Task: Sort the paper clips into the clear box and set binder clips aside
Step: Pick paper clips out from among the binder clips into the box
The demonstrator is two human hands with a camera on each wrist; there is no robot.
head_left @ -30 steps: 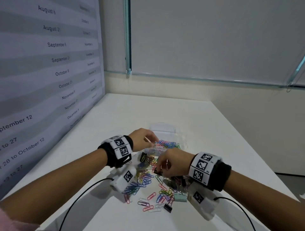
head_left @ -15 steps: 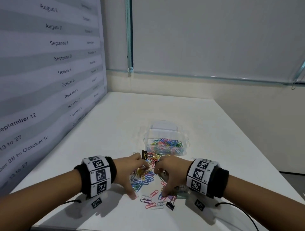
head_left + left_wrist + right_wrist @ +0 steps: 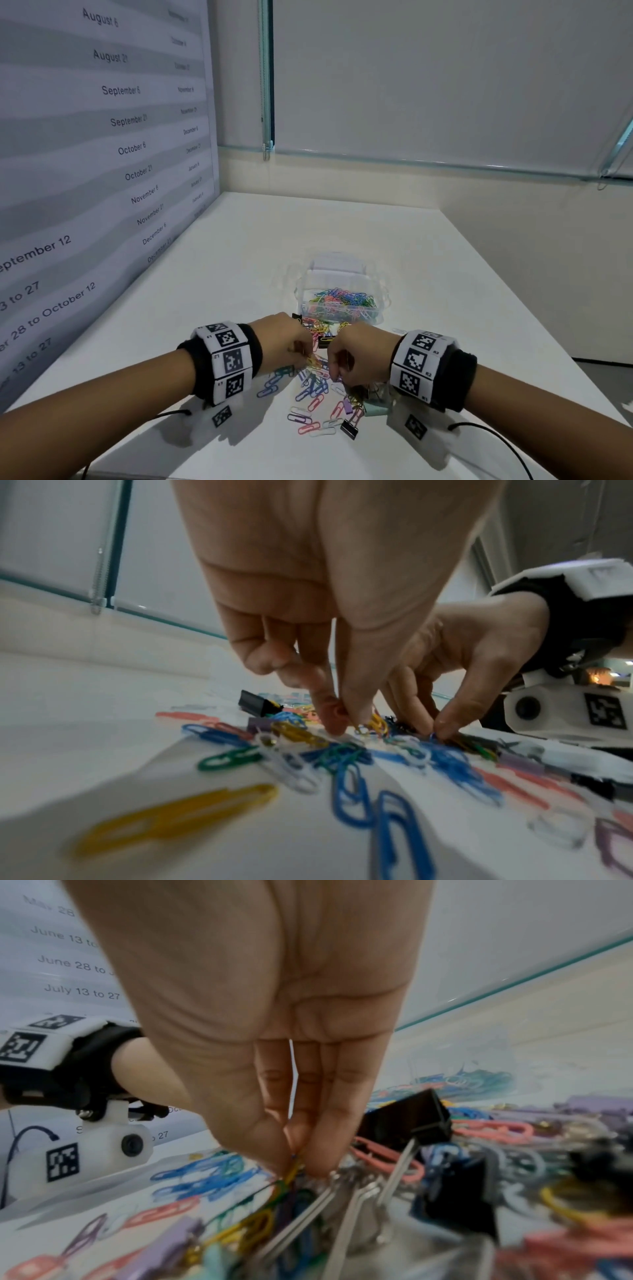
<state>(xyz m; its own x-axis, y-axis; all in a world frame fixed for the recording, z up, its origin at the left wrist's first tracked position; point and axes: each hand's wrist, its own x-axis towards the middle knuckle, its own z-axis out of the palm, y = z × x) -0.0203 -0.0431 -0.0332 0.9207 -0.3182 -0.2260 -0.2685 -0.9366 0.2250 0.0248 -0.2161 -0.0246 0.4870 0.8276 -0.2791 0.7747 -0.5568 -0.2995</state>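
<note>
While both hands pinch paper clips (image 3: 310,387) from the pile, one clear box (image 3: 342,301) sits beyond, two black binder clips nearby.

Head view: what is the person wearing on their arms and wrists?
Bare forearms, no sleeves reaching the wrists. Each wrist carries a black band wrapped in white blocks printed with black square markers, labelled L on the left and R on the right. A small white camera housing with its own marker hangs under each, trailing a thin black cable.

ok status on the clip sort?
Left hand pinching yellow paper clips; right hand pinching clips too. Clear box partly filled. Black binder clip tangled in the pile.
</note>
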